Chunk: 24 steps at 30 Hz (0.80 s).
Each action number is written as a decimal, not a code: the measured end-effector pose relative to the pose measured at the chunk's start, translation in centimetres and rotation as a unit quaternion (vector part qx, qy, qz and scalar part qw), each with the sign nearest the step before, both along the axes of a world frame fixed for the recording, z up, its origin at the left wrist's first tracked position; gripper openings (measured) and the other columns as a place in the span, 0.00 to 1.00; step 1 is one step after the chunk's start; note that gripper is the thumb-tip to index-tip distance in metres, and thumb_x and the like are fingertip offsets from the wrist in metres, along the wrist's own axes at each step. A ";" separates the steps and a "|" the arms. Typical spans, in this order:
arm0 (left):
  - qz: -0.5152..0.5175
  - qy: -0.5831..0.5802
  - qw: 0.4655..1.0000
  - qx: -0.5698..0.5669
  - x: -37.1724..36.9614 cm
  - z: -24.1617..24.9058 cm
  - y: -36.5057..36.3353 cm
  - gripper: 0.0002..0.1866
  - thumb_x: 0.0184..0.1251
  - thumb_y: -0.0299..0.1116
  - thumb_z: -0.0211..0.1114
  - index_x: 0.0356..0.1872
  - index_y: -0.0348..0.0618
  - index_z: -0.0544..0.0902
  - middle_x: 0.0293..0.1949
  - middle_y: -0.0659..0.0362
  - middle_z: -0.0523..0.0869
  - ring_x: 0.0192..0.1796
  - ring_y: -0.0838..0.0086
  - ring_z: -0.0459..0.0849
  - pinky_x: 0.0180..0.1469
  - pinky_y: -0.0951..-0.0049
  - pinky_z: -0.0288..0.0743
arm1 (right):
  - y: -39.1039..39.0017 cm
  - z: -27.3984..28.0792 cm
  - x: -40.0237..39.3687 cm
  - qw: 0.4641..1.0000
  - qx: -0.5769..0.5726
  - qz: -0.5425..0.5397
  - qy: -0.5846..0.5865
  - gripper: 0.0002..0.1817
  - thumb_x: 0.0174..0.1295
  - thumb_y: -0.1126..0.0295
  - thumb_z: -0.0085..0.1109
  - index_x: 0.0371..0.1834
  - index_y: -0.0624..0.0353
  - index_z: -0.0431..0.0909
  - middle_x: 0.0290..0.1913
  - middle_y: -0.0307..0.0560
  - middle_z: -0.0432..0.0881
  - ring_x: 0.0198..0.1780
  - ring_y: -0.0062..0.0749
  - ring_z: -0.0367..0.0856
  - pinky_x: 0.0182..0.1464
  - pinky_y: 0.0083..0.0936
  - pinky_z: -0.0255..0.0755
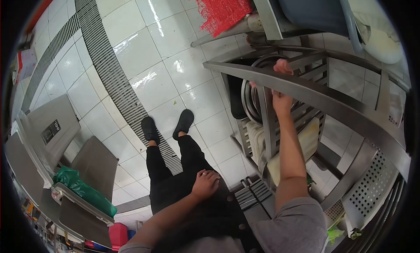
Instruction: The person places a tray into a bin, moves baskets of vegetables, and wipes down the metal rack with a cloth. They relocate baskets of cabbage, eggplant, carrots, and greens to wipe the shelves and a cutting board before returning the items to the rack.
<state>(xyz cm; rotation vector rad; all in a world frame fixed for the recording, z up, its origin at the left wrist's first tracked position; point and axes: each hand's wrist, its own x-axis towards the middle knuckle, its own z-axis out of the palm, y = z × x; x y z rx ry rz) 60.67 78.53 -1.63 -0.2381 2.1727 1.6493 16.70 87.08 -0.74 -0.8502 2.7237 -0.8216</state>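
Note:
My left hand (206, 184) rests against the black apron (183, 209) at my front, fingers lying loosely on the cloth, holding nothing. A ring shows on one finger. My right hand (281, 101) reaches in behind the top bar of a metal rack (315, 92). That bar hides the middle of the hand; bent fingertips show above it. What they hold is hidden. Beside this hand, round metal pans or trays (246, 97) stand on edge in the rack. Below my right forearm, pale cutting boards (274, 167) stand upright in slots.
Wet white tiles (170, 73) and a drain grate (109, 65) cover the floor. At left are a grey lidded bin (48, 126) and a green plastic bag (83, 189). Red netting (223, 10) hangs at the top. A perforated metal shelf (372, 187) is at right.

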 end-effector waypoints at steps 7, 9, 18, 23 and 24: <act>-0.022 0.014 1.000 0.006 2.4 0.1 -1.5 0.10 0.63 0.32 0.63 0.44 0.49 0.81 0.48 0.61 0.85 0.59 0.68 0.79 0.66 0.52 0.62 | 5.8 -1.4 -18.8 0.696 0.690 -0.093 0.179 0.35 0.57 0.54 0.64 0.66 0.60 0.72 0.61 0.50 0.74 0.67 0.43 0.64 0.68 0.52 0.54; -0.032 0.015 0.999 -0.005 3.3 0.2 -1.6 0.09 0.63 0.32 0.62 0.44 0.49 0.80 0.48 0.61 0.85 0.58 0.68 0.79 0.66 0.53 0.62 | 8.5 -3.7 -17.9 0.883 0.400 -0.181 0.162 0.30 0.60 0.58 0.62 0.64 0.60 0.71 0.57 0.48 0.76 0.61 0.41 0.68 0.65 0.44 0.59; -0.031 0.016 0.999 0.010 4.8 0.4 -3.4 0.09 0.64 0.33 0.61 0.44 0.48 0.79 0.48 0.62 0.85 0.58 0.68 0.79 0.66 0.55 0.62 | 2.7 4.5 14.6 0.988 0.131 -0.069 0.050 0.28 0.59 0.83 0.50 0.66 0.63 0.71 0.68 0.62 0.70 0.71 0.52 0.68 0.72 0.39 0.60; -0.025 0.023 0.999 0.001 5.1 0.2 -2.9 0.09 0.63 0.32 0.62 0.44 0.49 0.79 0.48 0.62 0.84 0.58 0.68 0.79 0.66 0.55 0.62 | 11.9 2.3 15.9 0.925 0.315 -0.168 0.129 0.24 0.63 0.76 0.52 0.64 0.66 0.73 0.69 0.59 0.70 0.74 0.51 0.61 0.77 0.41 0.50; -0.021 0.016 1.000 0.002 5.1 -0.1 -2.5 0.09 0.63 0.32 0.62 0.44 0.49 0.79 0.49 0.62 0.84 0.58 0.68 0.79 0.66 0.55 0.61 | 12.9 1.4 14.2 0.903 0.341 -0.191 0.179 0.24 0.64 0.76 0.51 0.65 0.66 0.72 0.70 0.60 0.69 0.74 0.52 0.62 0.76 0.40 0.51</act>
